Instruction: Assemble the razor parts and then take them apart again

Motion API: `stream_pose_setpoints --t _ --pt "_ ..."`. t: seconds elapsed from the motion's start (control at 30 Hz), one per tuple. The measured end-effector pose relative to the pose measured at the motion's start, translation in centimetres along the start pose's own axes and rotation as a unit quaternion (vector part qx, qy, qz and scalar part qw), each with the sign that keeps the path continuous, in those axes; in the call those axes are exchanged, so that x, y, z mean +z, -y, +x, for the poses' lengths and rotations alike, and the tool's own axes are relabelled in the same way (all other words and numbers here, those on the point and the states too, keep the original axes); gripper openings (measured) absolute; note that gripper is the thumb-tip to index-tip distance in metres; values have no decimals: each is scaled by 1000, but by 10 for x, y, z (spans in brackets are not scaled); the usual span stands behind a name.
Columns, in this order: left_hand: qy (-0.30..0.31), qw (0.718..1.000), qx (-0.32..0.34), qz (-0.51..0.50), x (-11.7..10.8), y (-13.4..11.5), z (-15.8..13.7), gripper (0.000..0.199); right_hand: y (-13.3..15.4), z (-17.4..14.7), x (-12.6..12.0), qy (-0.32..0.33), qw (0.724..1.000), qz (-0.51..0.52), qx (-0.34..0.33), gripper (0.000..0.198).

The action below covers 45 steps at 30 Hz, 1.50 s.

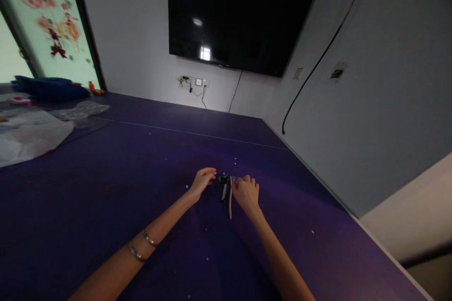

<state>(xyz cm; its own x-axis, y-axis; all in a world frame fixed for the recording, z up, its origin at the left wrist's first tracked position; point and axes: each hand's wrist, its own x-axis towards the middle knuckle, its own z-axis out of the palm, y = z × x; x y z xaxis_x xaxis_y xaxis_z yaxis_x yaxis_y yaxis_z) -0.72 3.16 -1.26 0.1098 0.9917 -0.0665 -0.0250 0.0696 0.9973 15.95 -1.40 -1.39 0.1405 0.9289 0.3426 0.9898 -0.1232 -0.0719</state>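
My left hand (pixel 203 180) has its fingers stretched out just left of a small dark tool-like piece with a silver bar (pixel 224 192); I see nothing held in it. On the other side, my right hand (pixel 246 191) is closed, its fingers curled down beside a thin cream strip (pixel 230 204). Something clear shows at its fingertips, too small to name. The strip lies next to the dark piece and points toward me. Both pieces are on or just above the dark purple surface (pixel 141 207). What the right fingers grip is hidden.
Small white bits are scattered over the surface. Clear and white plastic sheets (pixel 31 134) and a blue cloth bundle (pixel 49 88) lie at the far left. A wall-mounted television (pixel 240 14) hangs ahead, and a black cable (pixel 318 63) dangles along the right wall.
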Motion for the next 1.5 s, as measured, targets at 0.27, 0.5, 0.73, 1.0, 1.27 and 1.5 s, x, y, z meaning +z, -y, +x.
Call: stream_pose_setpoints --t 0.27,0.5,0.73,1.0,1.27,1.5 --pt "9 950 170 261 -7 24 16 32 -76 11 36 -12 998 53 13 34" --pt "48 882 198 425 2 20 -1 12 -87 6 61 -9 997 70 -13 37" --pt "87 829 127 537 22 20 -20 33 -85 4 58 -16 997 72 -10 35" --pt "35 811 220 541 16 15 8 15 -85 3 58 -20 997 71 -7 35" --pt "46 815 181 548 19 22 9 22 -84 5 59 -17 997 75 -2 34" --pt "59 772 251 581 6 26 40 30 -84 4 58 -9 997 72 0 35"
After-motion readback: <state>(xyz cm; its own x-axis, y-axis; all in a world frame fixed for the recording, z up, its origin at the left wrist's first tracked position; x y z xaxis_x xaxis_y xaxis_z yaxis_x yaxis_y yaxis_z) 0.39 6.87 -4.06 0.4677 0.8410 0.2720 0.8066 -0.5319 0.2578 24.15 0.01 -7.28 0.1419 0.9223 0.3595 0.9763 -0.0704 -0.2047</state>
